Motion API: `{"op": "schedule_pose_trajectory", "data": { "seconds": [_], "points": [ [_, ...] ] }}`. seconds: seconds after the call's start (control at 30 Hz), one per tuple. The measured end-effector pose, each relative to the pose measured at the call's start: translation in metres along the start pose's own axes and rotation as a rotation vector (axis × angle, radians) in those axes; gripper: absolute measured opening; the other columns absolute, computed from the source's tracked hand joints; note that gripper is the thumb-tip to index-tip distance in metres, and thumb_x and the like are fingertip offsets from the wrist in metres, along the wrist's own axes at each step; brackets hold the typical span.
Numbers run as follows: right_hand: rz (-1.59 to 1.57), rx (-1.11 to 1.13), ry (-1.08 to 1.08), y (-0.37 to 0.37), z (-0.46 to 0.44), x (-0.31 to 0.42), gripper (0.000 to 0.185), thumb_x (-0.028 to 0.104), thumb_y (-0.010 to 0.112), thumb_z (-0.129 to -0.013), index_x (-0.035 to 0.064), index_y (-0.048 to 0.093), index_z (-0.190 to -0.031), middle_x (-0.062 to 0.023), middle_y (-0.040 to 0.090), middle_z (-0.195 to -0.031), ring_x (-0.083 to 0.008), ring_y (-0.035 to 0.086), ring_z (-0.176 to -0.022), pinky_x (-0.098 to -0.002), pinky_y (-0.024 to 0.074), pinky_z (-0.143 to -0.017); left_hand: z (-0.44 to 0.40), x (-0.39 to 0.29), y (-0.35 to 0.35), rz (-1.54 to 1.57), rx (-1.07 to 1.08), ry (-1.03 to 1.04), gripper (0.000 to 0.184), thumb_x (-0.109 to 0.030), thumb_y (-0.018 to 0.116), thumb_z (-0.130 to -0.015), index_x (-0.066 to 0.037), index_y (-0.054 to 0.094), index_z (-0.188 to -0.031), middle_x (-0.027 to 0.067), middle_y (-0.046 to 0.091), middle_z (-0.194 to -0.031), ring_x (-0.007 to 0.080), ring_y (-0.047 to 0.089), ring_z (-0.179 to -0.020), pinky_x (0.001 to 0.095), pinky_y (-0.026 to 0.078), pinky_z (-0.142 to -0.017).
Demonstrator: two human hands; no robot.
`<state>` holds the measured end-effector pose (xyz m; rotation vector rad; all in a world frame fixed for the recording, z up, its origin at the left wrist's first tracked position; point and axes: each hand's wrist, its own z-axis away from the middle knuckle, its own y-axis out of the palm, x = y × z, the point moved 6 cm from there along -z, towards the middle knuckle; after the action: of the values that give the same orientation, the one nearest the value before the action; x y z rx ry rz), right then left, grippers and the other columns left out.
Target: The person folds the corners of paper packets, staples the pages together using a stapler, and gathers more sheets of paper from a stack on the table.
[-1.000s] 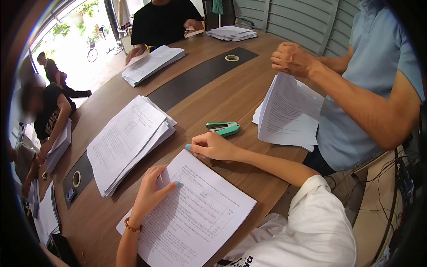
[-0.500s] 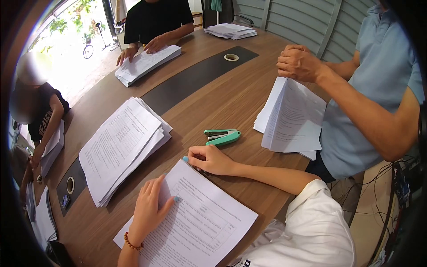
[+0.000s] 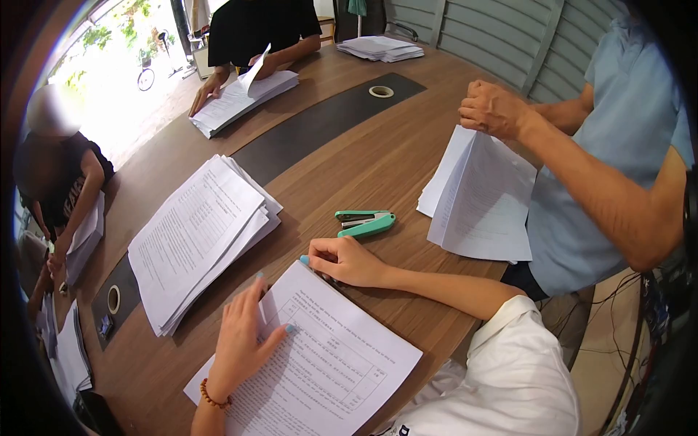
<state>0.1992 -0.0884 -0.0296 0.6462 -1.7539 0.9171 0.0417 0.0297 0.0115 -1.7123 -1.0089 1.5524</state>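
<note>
In front of me lies a printed paper stack [image 3: 327, 356], its top sheet bearing text and a table. My left hand [image 3: 243, 330], with a beaded bracelet at the wrist, is over the stack's left side, fingers stretched and thumb apart. At the stack's top corner rests my right hand [image 3: 350, 263], its fingers curled in and the thumb tip by the paper edge. Something small and dark shows under those fingers, too hidden to name. Just beyond that hand is a green stapler [image 3: 369, 223], lying on its side.
A thick pile of printed sheets [image 3: 200, 236] lies on the wooden table [image 3: 342, 171] at left. On the right, a person in blue [image 3: 611, 167] holds upright papers [image 3: 483, 200]. Others handle papers across the table. Tape rolls [image 3: 381, 91] sit on the dark strip.
My left hand's fingers have lifted and shifted slightly left; my right hand stays put. The person across has turned up a sheet. The person in blue has raised their hands slightly off the papers.
</note>
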Motion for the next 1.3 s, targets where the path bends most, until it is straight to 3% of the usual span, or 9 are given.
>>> {"op": "schedule_pose_trajectory", "data": {
  "seconds": [0.1,0.27,0.33,0.37,0.53,0.63,0.93,1.03,1.3],
  "points": [
    [-0.009,0.016,-0.008,0.001,-0.001,0.002,0.02,0.016,0.058,-0.086,-0.0016,0.056,-0.077,-0.0073,0.058,-0.061,-0.0112,0.053,-0.055,-0.0276,0.0422,-0.053,0.006,0.0,-0.027,0.167,-0.125,-0.034,0.069,-0.01,0.069,-0.073,0.003,0.038,-0.134,0.0202,0.046,-0.131,0.0324,0.044,-0.122,0.0416,0.033,-0.102],
    [-0.011,0.019,0.05,0.001,0.0,-0.006,0.02,0.015,0.056,-0.089,0.0001,0.054,-0.076,-0.0015,0.052,-0.056,-0.0056,0.046,-0.051,-0.0235,0.0364,-0.047,0.041,-0.062,-0.084,0.675,-0.128,0.117,0.056,-0.03,0.057,-0.085,0.0,0.044,-0.131,0.0198,0.045,-0.132,0.0319,0.044,-0.123,0.0402,0.032,-0.104],
    [-0.013,0.022,0.086,0.002,0.001,-0.004,0.02,0.016,0.055,-0.089,0.0008,0.054,-0.076,-0.0001,0.051,-0.056,-0.0042,0.045,-0.051,-0.0221,0.0356,-0.047,0.059,-0.089,-0.08,1.044,0.032,0.21,0.078,-0.068,0.035,-0.086,-0.002,0.05,-0.125,0.0228,0.046,-0.131,0.0296,0.042,-0.124,0.0407,0.035,-0.098],
    [-0.01,0.025,0.102,0.002,0.001,-0.005,0.021,0.016,0.055,-0.09,0.0011,0.054,-0.076,0.0006,0.051,-0.056,-0.0036,0.045,-0.051,-0.0215,0.0352,-0.046,0.062,-0.091,-0.076,1.043,0.002,0.193,0.078,-0.068,0.035,-0.086,-0.002,0.05,-0.125,0.0228,0.046,-0.131,0.0296,0.042,-0.124,0.0407,0.035,-0.098],
    [-0.034,0.047,0.138,0.004,0.0,-0.007,0.023,0.018,0.055,-0.092,0.0032,0.052,-0.074,0.0028,0.051,-0.059,-0.0014,0.044,-0.052,-0.019,0.0333,-0.046,0.078,-0.115,-0.062,1.391,-0.037,0.624,0.09,-0.074,0.035,-0.082,0.007,0.056,-0.117,0.0323,0.044,-0.126,0.0437,0.044,-0.119,0.0522,0.035,-0.098],
    [-0.058,0.043,0.123,0.004,0.0,-0.008,0.023,0.018,0.055,-0.093,0.0034,0.052,-0.075,0.0032,0.051,-0.06,-0.001,0.044,-0.053,-0.0181,0.0337,-0.047,0.079,-0.118,-0.073,1.351,0.041,0.747,0.109,-0.085,0.018,-0.074,0.01,0.06,-0.107,0.0376,0.043,-0.123,0.0468,0.042,-0.118,0.0557,0.034,-0.096],
    [-0.046,0.062,0.138,0.004,0.0,-0.011,0.026,0.022,0.054,-0.094,0.0038,0.052,-0.075,0.003,0.051,-0.059,-0.0013,0.045,-0.053,-0.0183,0.0352,-0.046,0.072,-0.118,-0.079,1.344,0.162,0.561,0.102,-0.083,0.022,-0.074,0.007,0.064,-0.098,0.0372,0.046,-0.12,0.0457,0.044,-0.117,0.0546,0.036,-0.096],
    [-0.043,0.056,0.134,0.004,0.0,-0.012,0.026,0.022,0.054,-0.093,0.0038,0.052,-0.075,0.0031,0.05,-0.059,-0.0013,0.045,-0.053,-0.0185,0.0357,-0.046,0.073,-0.115,-0.071,1.364,0.05,0.652,0.099,-0.081,0.025,-0.075,0.006,0.064,-0.098,0.0386,0.044,-0.121,0.0461,0.044,-0.117,0.0545,0.037,-0.096],
    [-0.043,0.068,0.141,0.004,-0.001,-0.01,0.026,0.022,0.054,-0.093,0.0035,0.052,-0.075,0.0029,0.051,-0.059,-0.0014,0.044,-0.053,-0.0188,0.0356,-0.046,0.071,-0.114,-0.065,1.37,0.208,0.617,0.098,-0.084,0.031,-0.071,0.002,0.065,-0.102,0.0389,0.039,-0.126,0.0465,0.043,-0.118,0.0548,0.037,-0.097]
  ]
}}
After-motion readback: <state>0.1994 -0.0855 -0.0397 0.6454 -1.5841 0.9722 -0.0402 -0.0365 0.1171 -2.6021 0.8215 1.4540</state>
